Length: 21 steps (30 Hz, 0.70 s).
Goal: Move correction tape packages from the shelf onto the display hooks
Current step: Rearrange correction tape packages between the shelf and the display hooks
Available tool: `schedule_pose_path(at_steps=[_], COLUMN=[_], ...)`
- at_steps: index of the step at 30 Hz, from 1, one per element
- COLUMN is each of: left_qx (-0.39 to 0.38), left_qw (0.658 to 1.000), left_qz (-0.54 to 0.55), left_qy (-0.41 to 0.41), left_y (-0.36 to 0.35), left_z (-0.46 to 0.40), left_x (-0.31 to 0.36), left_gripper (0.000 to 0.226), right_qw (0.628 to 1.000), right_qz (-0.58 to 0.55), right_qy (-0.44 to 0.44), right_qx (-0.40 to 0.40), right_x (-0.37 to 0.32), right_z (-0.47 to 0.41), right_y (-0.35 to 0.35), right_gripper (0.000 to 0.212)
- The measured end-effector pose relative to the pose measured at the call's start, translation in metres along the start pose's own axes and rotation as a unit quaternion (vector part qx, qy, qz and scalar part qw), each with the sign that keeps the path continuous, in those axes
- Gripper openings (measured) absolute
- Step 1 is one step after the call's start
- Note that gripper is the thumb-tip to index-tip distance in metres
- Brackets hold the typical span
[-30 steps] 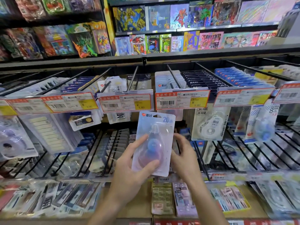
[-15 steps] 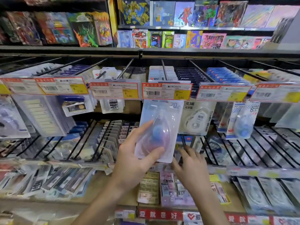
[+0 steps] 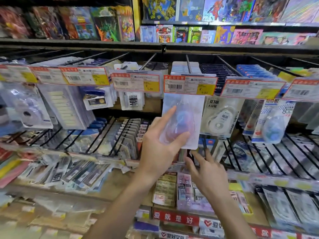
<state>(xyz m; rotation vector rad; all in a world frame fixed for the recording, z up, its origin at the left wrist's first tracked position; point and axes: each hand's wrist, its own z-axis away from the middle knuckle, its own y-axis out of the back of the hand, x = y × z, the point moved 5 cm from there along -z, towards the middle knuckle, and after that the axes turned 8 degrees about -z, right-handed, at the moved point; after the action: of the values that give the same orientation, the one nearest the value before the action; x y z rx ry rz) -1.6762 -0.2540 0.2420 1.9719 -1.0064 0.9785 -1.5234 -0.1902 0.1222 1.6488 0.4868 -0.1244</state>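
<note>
Centrally, left hand (image 3: pixel 158 149) grips a correction tape package (image 3: pixel 184 121), thumb across the lower front of the clear blister, index finger laid up the package's left side, remaining fingers behind the card. Package upright, raised above the hand; its top edge is tucked behind the red-and-yellow price tag (image 3: pixel 189 85) at the end of a display hook (image 3: pixel 188 63). Whether the card is threaded on the hook cannot be told. Blue-pink dispenser inside, blurred. Right hand (image 3: pixel 209 171) sits just below and right of the package's bottom corner, fingers spread and relaxed, gripping nothing; fingertips near the corner, contact unclear. Just right of the held package hangs a white 30m tape package (image 3: pixel 220 118). Below both hands, on the shelf (image 3: pixel 107 183), lie flat packages (image 3: pixel 165 189).
</note>
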Motion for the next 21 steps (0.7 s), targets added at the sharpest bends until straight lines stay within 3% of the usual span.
schedule_pose_path(at_steps=[9, 14, 21], left_qx=[-0.006, 0.1, 0.144], left_qw=[1.0, 0.991, 0.976], left_qz=[-0.008, 0.075, 0.126], left_qy=[-0.008, 0.046, 0.105], left_y=[-0.009, -0.014, -0.035], left_z=[-0.006, -0.009, -0.026], left_x=[-0.012, -0.048, -0.078], left_gripper=[0.06, 0.042, 0.038], right_qw=[1.0, 1.0, 0.999], right_qz=[0.014, 0.005, -0.024], right_qy=[0.0, 0.006, -0.002], right_qx=[0.007, 0.021, 0.027], right_x=[-0.002, -0.001, 0.001], right_z=[0.002, 0.0, -0.002], right_y=[0.0, -0.007, -0.009], right_gripper=[0.051, 0.066, 0.062])
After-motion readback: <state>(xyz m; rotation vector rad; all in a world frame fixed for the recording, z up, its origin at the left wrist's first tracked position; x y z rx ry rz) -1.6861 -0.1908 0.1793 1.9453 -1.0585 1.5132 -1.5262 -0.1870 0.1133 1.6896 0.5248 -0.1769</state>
